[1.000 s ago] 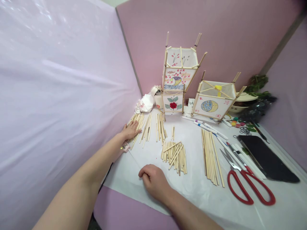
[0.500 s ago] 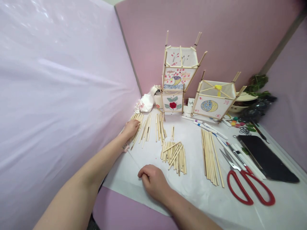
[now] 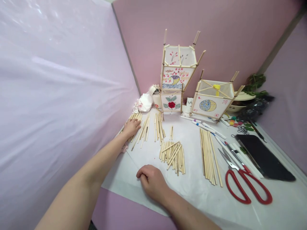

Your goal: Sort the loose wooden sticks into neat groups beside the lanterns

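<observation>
My left hand (image 3: 131,127) lies over the leftmost bundle of thin wooden sticks (image 3: 137,116), palm down, its fingers slightly apart. No stick is visibly gripped in it, though the underside is hidden. Just right of that hand is a second fanned group of sticks (image 3: 145,128), and beyond it a third (image 3: 158,126). My right hand (image 3: 151,182) rests on the white table cover near the front edge with fingers curled in; whatever they may hold is hidden. A pile of shorter sticks (image 3: 176,156) lies to its upper right.
Painted stick-frame lanterns stand at the back: a tall one (image 3: 178,78) and a lower one (image 3: 204,105). On the right lie long sticks (image 3: 208,156), red-handled scissors (image 3: 257,188), markers (image 3: 213,130) and a black phone (image 3: 263,158). A small pink object (image 3: 124,147) sits by my left wrist.
My left hand's fingers have spread a little over the sticks. My right hand stays where it was. The whole view has shifted slightly.
</observation>
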`<state>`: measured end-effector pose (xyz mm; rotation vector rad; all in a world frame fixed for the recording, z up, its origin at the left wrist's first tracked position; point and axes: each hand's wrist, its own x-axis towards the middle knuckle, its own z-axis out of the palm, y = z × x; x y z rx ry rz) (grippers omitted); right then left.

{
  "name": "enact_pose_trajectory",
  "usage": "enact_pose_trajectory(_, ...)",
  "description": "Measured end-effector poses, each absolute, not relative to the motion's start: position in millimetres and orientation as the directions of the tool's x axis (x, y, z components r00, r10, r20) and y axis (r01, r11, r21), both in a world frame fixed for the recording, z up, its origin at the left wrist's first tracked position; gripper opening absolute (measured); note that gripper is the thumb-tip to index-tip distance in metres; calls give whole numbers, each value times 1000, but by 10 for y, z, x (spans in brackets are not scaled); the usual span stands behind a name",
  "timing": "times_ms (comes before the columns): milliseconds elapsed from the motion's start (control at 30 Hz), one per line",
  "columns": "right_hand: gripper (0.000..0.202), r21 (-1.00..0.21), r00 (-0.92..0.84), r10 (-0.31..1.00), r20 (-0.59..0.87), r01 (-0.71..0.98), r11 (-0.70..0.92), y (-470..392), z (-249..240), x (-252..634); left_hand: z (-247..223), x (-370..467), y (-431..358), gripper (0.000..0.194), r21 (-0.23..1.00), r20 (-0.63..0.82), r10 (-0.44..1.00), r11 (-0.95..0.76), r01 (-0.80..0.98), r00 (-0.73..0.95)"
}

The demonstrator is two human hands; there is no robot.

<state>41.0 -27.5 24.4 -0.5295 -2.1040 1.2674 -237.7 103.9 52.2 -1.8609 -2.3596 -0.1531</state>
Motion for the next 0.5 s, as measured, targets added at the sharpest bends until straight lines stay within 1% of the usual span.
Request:
enact_pose_trajectory(100,26,-888,-734,614,290,32,458,-277,255,416,553,-2413,1083,39,34,204,930,305,952,-305)
enact_pose_trajectory(167,27,-889,-733,615,291,31,457,-276,259,416,575,-2439,1117,38,57,207,916,340,939,-344)
enact_pose_trajectory(400,27,-890,-730,617,292,29,455,-268,259,407,601,-2423,1231,28,115,120,927,342,933,-355)
enact_pose_trajectory(500,27,-891,-731,618,291,29,454,-266,259,409,590,-2361,1288,24,135,77,917,378,916,-390)
